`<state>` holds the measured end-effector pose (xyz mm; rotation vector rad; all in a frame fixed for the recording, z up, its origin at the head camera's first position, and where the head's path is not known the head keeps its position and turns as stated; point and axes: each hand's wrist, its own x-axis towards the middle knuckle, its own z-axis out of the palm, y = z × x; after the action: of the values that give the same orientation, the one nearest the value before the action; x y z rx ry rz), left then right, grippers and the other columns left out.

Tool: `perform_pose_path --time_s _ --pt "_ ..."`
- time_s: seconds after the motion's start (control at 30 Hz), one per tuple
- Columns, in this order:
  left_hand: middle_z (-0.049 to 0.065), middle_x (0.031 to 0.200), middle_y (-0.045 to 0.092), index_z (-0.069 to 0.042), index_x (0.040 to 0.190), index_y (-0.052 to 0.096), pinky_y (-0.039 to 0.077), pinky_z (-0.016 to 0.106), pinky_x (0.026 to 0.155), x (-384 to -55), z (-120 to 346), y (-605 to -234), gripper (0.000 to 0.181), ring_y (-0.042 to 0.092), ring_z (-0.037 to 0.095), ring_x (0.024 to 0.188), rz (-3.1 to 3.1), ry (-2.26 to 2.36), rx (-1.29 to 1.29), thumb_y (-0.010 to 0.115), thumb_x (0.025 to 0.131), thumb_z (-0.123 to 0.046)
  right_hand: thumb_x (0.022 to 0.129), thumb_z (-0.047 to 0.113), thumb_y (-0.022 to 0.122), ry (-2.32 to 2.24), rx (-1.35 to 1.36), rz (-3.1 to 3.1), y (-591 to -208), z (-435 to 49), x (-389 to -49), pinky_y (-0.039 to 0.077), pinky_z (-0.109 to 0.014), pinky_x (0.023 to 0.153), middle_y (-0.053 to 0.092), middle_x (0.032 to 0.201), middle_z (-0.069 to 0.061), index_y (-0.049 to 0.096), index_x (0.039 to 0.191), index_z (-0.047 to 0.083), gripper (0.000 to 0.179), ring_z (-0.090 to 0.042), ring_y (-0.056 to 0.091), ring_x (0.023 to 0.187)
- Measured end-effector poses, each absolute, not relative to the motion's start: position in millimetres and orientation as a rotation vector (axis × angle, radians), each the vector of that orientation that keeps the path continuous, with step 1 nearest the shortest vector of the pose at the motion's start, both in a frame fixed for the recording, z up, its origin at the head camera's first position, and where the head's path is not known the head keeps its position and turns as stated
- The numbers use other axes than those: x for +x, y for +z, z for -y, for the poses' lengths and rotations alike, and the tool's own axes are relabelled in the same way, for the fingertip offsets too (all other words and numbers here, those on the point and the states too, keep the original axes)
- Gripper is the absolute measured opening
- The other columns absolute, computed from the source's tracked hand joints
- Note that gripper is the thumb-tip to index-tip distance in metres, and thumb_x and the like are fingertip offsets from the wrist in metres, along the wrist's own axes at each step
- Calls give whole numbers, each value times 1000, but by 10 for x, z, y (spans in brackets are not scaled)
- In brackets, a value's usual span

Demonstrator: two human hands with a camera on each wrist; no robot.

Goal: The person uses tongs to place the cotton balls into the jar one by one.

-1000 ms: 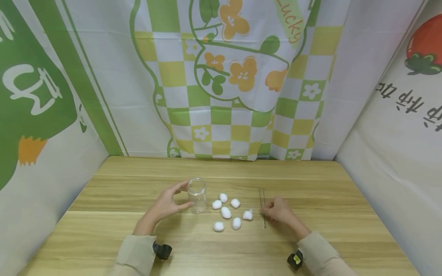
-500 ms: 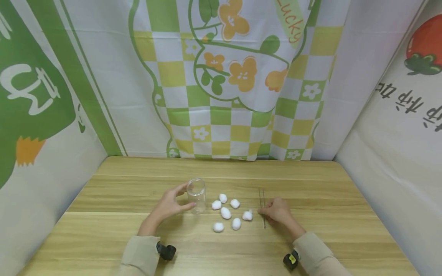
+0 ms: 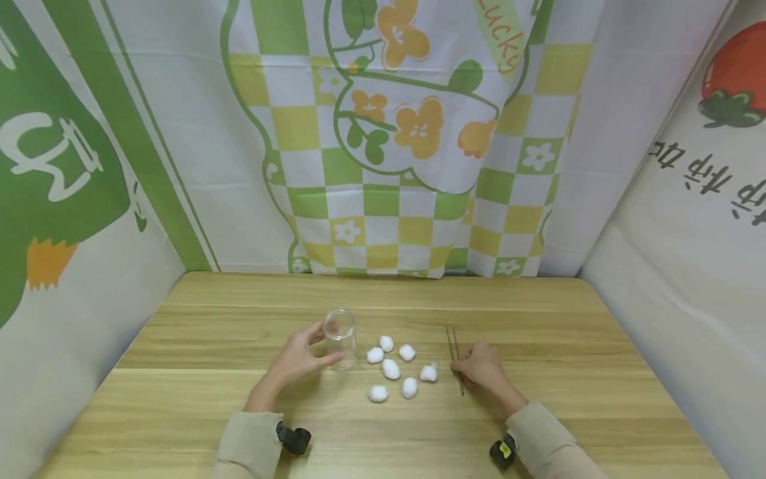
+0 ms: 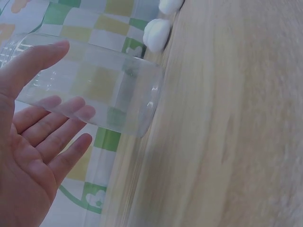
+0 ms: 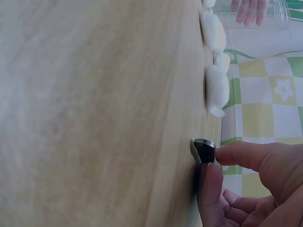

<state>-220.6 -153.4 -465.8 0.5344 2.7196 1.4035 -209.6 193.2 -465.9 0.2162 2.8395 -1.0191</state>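
At far left, a printed cloth in green and white borders a wood-grained tabletop. Next, a beige sleeve, with a black wrist camera strapped at its cuff, leads to the person's left hand. This hand holds a clear glass jar, the thumb laid across the near side and the fingers curving round the far side. The jar stands upright on the tabletop, mouth upward, left of the centre. Just to its right lie seven white cotton balls in a loose cluster, the rightmost with a small tuft drawn out at its top. Behind the table edge hangs a checkered curtain in green, yellow and white, bearing orange flowers. Right of the cluster, a pair of slender tweezers points away from the person, its two prongs standing apart at the far end and meeting at the near end. The right hand pinches it between thumb and forefinger; in the right wrist view the dark metal is partly blurred, so whether it touches the wood along its length cannot be judged. A second beige sleeve and black camera follow. At far right, a white cloth carries a red tomato print and dark lettering.
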Motion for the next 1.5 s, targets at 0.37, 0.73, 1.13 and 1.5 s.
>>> perform_pose_path --time_s 0.37,0.73,1.13,1.5 --pt "24 139 53 -1 142 43 45 61 106 -2203 1531 -4676 69 51 52 125 -2721 1420 579 74 84 -23 81 13 68 -979 157 -2883 -4623 -1994 -2082 29 -15 42 43 43 8 47 51 14 36 -6 41 42" --pt "22 141 53 -3 143 42 45 61 106 -2213 1529 -4691 70 51 50 126 -2715 1418 554 74 85 -27 87 16 65 -909 134 -2910 -4550 -2052 -2062 35 -18 45 58 64 -3 66 79 2 16 -10 46 53" --pt "22 140 54 -2 143 41 44 62 107 -2201 1517 -4673 71 51 49 126 -2708 1438 539 74 84 -24 89 7 60 -1269 102 -2703 -4556 -2089 -2071 50 -19 51 66 66 -8 59 80 -5 15 -7 58 56" --pt "21 140 54 -4 142 43 44 61 107 -2211 1528 -4695 70 51 48 127 -2728 1426 560 74 84 -28 97 0 47 -1492 -49 -2435 -4617 -2179 -2103 40 -14 45 61 68 -4 48 99 -8 8 -7 47 53"
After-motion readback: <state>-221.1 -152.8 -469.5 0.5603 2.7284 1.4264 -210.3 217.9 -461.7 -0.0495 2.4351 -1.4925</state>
